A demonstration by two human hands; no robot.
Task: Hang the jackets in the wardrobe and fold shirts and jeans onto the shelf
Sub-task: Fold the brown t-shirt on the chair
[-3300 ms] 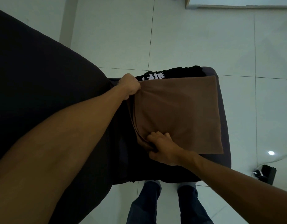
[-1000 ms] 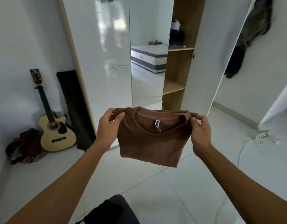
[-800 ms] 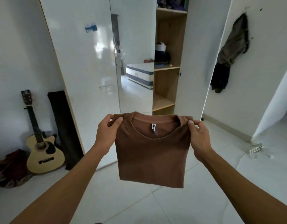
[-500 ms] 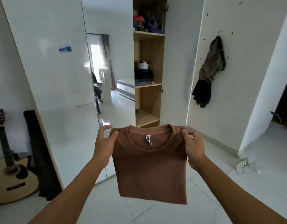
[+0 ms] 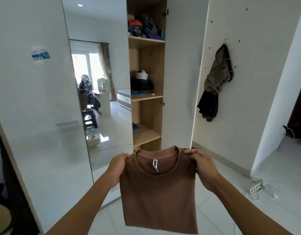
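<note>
We pinch the folded shirt point(image 5: 159, 197) by its shoulders, left hand point(image 5: 118, 167) and right hand point(image 5: 204, 168), low centre, below the open wardrobe point(image 5: 147, 99).

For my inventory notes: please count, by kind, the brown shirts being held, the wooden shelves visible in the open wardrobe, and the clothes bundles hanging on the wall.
Brown shirt, held in both hands: 1
Wooden shelves, upper, middle, lower: 3
Clothes bundle on the wall: 1
Total: 5

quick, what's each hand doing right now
Left hand: closed, pinching the left shoulder of the folded brown t-shirt.
Right hand: closed, pinching the t-shirt's right shoulder.
</note>
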